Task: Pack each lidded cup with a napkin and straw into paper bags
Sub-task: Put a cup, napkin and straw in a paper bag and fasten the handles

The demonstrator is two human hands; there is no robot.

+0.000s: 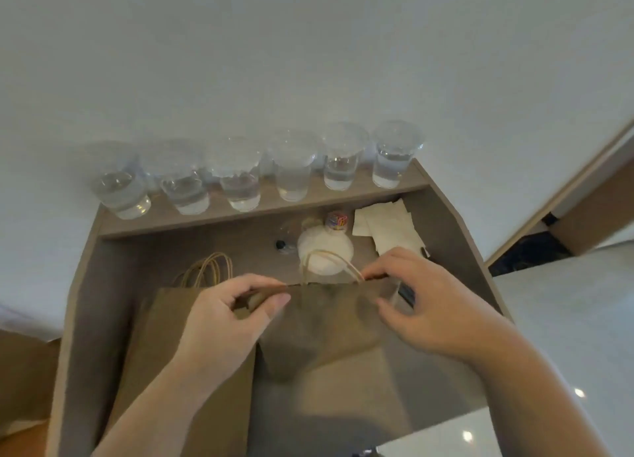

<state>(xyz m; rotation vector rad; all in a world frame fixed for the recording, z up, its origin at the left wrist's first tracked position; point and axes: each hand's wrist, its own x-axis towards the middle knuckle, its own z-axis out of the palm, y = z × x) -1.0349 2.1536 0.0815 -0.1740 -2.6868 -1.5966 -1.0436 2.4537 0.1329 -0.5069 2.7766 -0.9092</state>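
Brown paper bag (319, 326) at centre, top edge pinched by left hand (223, 323) and right hand (435, 305). Lidded cups (291, 168) at 12 o'clock, napkins (387, 227) at 1. Risk: an uneven tug tears the rim or it slips.

White wall (308, 45), brown desk (442, 216), glossy floor (566, 319)

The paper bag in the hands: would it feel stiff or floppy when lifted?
Probably floppy: the paper bag bends where the left hand and right hand pinch its top edge. Likely light too, being thin paper.
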